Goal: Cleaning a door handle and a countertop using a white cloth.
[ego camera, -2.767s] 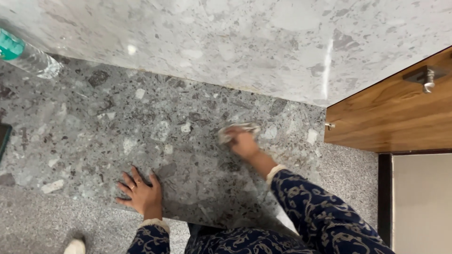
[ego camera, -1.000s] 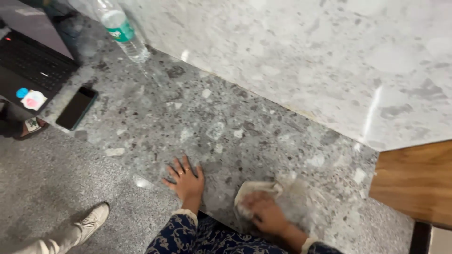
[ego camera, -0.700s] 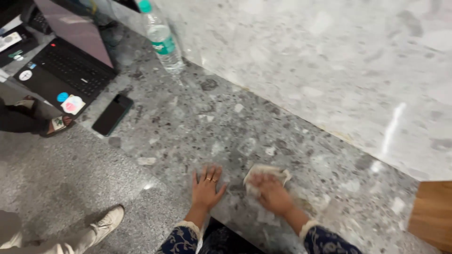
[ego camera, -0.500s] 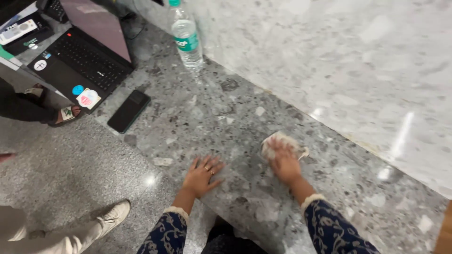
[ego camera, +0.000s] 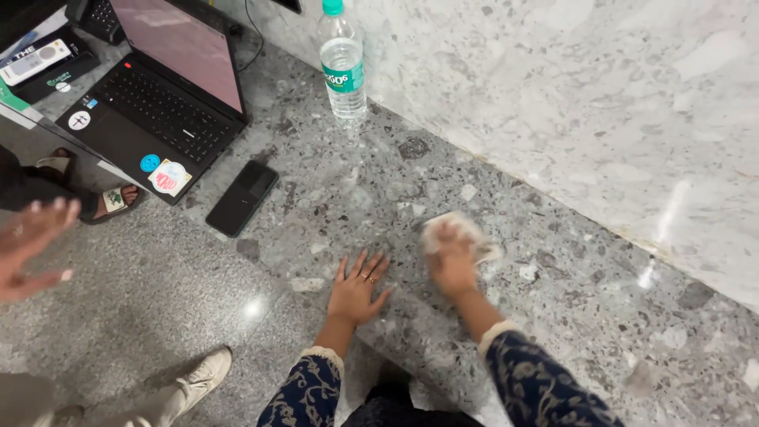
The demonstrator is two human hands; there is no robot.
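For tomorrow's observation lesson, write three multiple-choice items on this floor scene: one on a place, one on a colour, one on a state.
1. Where does the phone lie?
A. on the laptop's keys
B. on the floor beside the laptop
C. under the cloth

2. What colour is the cap of the water bottle?
A. green
B. red
C. black

3. How is the left hand placed?
A. clenched round the bottle
B. flat on the floor, fingers spread
C. raised in the air

Answers:
1 B, the phone rests by the laptop's front corner.
2 A, the cap is green.
3 B, the palm lies flat while the right hand presses the cloth.
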